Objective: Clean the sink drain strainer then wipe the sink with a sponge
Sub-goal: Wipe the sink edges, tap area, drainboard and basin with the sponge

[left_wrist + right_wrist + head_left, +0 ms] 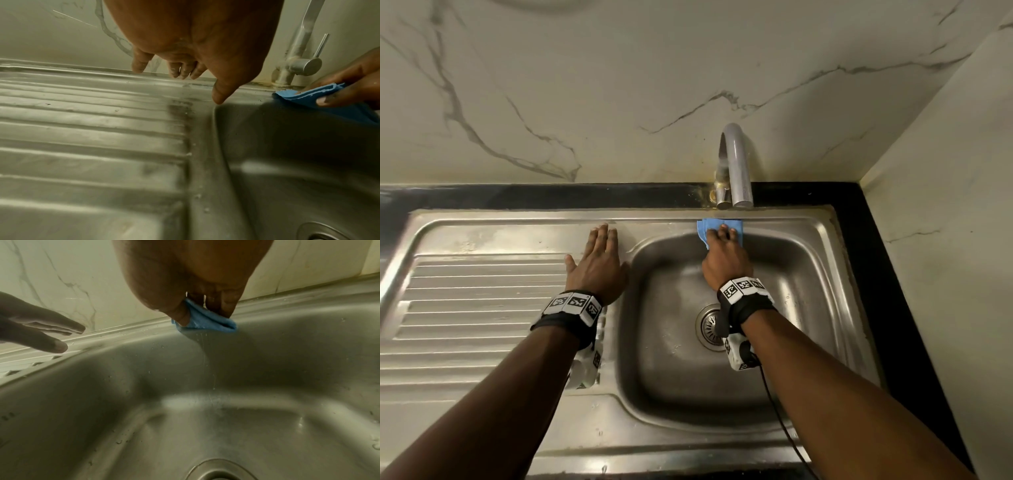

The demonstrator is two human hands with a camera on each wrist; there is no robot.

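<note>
Sponge [719,228], blue and folded like a thin cloth, is pressed against the far rim of the sink [822,240], just below the tap [736,164]. It is pinched by the right hand [724,255]: the thumb is tucked under one fold and the fingers [226,308] are curled over the top, as seen from the right wrist. Water streaks are seen running down the basin wall beneath the sponge. The drain strainer [708,325] is seated in the basin floor, nearer the person than the tap, and is partly hidden by the right wrist band. The left hand [599,260] is laid flat to the left of the tap, on the steel strip between basin and ribbed drainboard [482,308]; its fingers [604,236] are held straight and together, and nothing is held. A black surface [876,257] is seen framing the sink, and a veined marble wall [619,85] is seen behind the tap. The tap spout is arched over the sponge.
</note>
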